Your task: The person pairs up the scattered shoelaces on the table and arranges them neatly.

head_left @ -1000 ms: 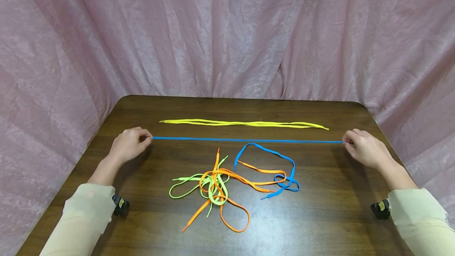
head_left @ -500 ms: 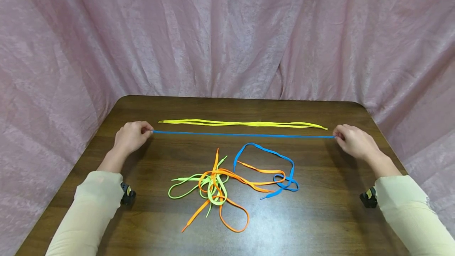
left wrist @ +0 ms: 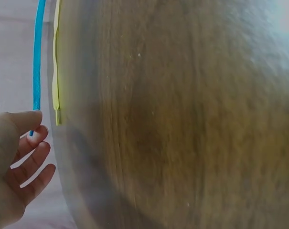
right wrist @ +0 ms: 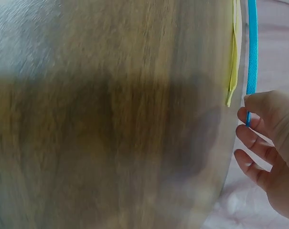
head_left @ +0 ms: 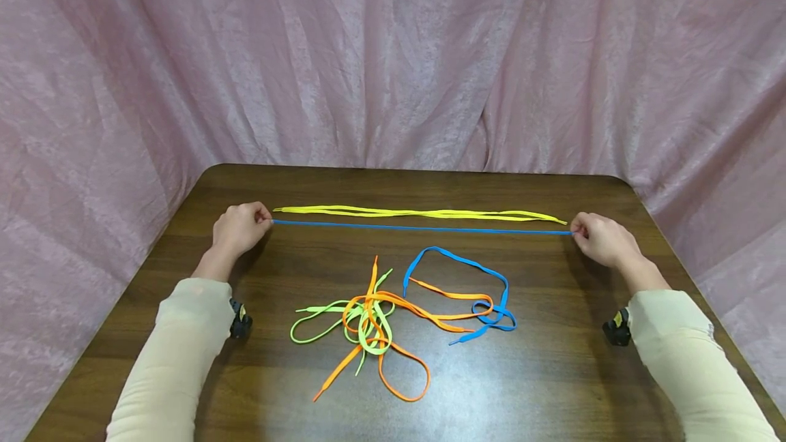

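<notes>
A blue shoelace is stretched nearly straight between my two hands, just nearer to me than a pair of yellow shoelaces. My left hand pinches its left end between thumb and index finger; the tip pokes out below the thumb in the left wrist view. At the other end, my right hand pinches the lace the same way, its other fingers loosely bent in the right wrist view. The yellow laces lie lengthwise near the table's far side. Whether the held lace touches the table is hard to tell.
On the wooden table, orange laces lie tangled with lime green laces. Another blue shoelace lies looped to their right, crossing an orange one. A pink curtain hangs behind the table.
Both hands have moved away from me, carrying the blue shoelace closer to the yellow ones. They have also come slightly nearer each other. The loose laces have stayed in place.
</notes>
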Demonstrator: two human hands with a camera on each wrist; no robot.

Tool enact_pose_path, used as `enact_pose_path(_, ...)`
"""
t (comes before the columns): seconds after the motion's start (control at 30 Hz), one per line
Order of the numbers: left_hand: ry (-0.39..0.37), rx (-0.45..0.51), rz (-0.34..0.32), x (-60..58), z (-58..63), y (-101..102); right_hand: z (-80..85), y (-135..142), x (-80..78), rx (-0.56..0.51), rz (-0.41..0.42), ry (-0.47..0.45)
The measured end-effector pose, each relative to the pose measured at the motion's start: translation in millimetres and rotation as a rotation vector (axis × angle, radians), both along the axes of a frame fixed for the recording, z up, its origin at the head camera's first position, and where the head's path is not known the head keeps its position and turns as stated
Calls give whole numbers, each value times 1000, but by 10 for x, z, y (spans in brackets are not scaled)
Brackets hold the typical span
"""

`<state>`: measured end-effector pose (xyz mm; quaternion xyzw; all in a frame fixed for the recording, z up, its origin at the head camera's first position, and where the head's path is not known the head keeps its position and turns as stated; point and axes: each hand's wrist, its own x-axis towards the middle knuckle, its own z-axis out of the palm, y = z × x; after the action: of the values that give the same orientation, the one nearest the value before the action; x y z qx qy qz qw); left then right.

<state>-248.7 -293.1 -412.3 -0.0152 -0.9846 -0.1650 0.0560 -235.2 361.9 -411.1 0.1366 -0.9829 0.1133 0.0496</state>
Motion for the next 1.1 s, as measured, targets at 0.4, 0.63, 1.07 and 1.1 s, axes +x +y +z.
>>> enact_pose_path(0.4, -96, 18, 58, -84, -46, 31, -26, -67, -83, -29, -62, -93)
enact_pose_path(0.63, -105, 18, 58, -110, -78, 38, -52, -63, -112, -38, -92, -120)
enact_pose_path(1.07, -119, -43, 45, -193, -126, 86, -120, -117, -164, -51, -136, -140)
enact_pose_path(1.1, -124, -47, 45, -196, -125, 91, -125, -123, -168, -50, -138, -140)
